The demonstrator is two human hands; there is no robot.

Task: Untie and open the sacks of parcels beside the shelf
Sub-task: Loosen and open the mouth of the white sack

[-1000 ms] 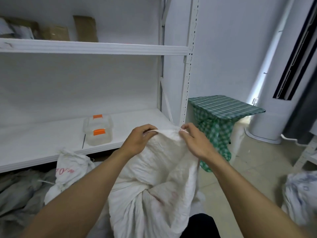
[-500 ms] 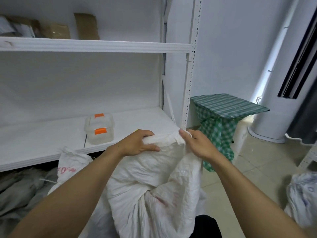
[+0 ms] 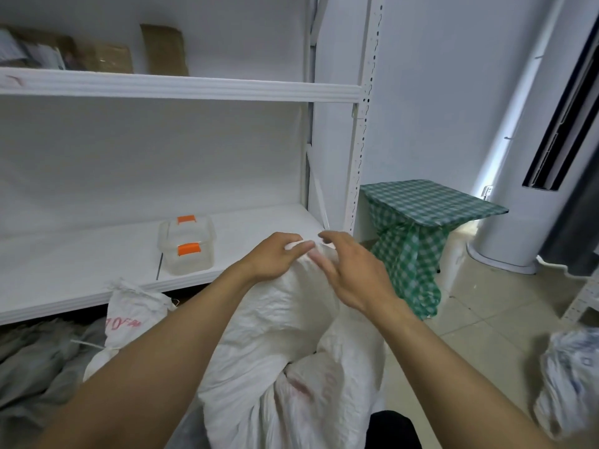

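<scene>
Sack (image 3: 285, 335) first: the white woven one stands on the floor right in front of you, against the front edge of the lowest board of the shelf (image 3: 81, 270), near its right end. Its neck is bunched up between your hands.

Your left hand (image 3: 275, 257) holds that bunched top, fingers curled over it and the thumb pinching a fold of the cloth. Your right hand (image 3: 351, 273) was pinching the other side of the mouth a moment ago. It has since let go and now hangs over the neck with the fingers straight and spread, gripping nothing. Whether its fingertips brush the cloth cannot be told. No tie or cord shows, and the mouth is not yet spread, so I judge you are mid-regrip, hunting for the knot or a fresh edge to pull. The opening itself is not done.

Faint red print on the lower face of this sack is too smeared to read. To its left, a second sack (image 3: 129, 315) leans under the shelf's front edge with its neck tied. Its red marking looks like "10" or "70"; I cannot say which.

Farther out, a clear box (image 3: 186, 246) with orange latches sits on the lowest board, cardboard parcels (image 3: 107, 58) line the board above, and a green checked cloth (image 3: 431, 205) hangs past the shelf's right end.
</scene>
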